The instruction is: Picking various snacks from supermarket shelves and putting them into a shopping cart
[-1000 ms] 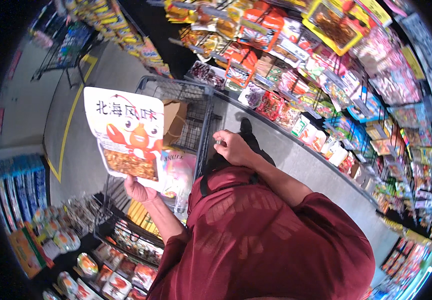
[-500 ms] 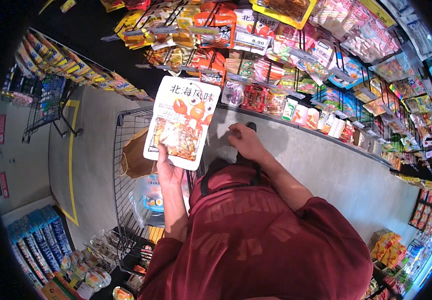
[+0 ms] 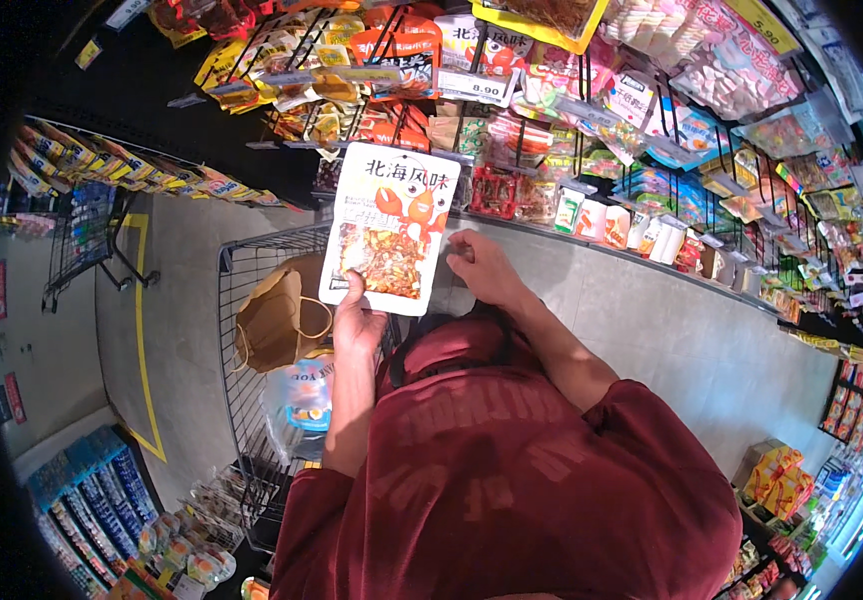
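A white snack pouch with a red cartoon crab and a clear-looking window of reddish food is upright in front of me. My left hand grips its lower left edge, thumb on the front and the other fingers hidden behind. Just right of the pouch, my right hand hangs with fingers loosely bent and a gap between thumb and forefinger; nothing shows in it. A similar white pouch hangs on the rack ahead, among orange pouches.
At my left stands a wire shopping cart with a brown paper bag and a blue package in it. A snack rack curves along the front and right. Another cart is farther left, past yellow floor tape.
The pouch and my left hand have shifted right and slightly up, closer to my right hand. My right hand has risen slightly. The paper bag's opening and handle now show more.
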Demonstrator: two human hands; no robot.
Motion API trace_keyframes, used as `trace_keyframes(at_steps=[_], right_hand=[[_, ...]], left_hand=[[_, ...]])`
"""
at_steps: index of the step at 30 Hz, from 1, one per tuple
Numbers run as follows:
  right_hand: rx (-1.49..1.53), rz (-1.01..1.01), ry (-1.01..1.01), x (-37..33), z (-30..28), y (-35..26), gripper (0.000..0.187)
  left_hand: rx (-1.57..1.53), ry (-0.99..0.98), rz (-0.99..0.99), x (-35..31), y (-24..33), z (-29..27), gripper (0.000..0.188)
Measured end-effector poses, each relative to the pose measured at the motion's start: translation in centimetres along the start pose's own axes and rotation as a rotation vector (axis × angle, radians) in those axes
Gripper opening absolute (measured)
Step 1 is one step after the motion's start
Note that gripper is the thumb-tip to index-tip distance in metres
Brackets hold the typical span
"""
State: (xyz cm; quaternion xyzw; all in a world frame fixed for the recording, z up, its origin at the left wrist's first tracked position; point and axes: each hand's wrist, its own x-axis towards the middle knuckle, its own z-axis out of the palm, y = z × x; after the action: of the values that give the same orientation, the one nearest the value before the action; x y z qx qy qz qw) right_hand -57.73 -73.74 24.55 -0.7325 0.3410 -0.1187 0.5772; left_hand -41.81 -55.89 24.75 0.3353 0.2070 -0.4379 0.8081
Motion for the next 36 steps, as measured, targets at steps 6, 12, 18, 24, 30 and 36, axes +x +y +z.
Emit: trace_keyframes(at_steps=[6,12,18,24,30,36], right_hand=[[0.082,-0.012,0.062,3.1,-3.2,-3.4,0.034],[0.216,-0.165,0.157,6.3,-6.1,-4.3,0.036],[0.172,-0.240,0.217,9.0,-8.4,-4.4,0.046],[0.242,-0.285,0.180,11.3,-10.3,-4.4,0.052],[0.268,-0.292,0.100,11.9,-11.1,-4.7,0.052],[0.562,-0.194,0.036,11.2,-12.3,-7.1,0.047]], left_hand=[[-0.018,-0.011,-0.031,3.2,-2.4,0.7,0.046],[-0.048,-0.033,-0.047,6.4,-4.5,1.4,0.053],[-0.054,-0.083,-0.093,9.2,-6.8,3.4,0.053],[-0.052,-0.091,-0.085,10.4,-8.0,5.5,0.055],[-0.071,-0.133,-0.070,11.2,-8.9,6.2,0.060],[-0.093,-0.254,-0.087,12.0,-9.4,6.7,0.066]])
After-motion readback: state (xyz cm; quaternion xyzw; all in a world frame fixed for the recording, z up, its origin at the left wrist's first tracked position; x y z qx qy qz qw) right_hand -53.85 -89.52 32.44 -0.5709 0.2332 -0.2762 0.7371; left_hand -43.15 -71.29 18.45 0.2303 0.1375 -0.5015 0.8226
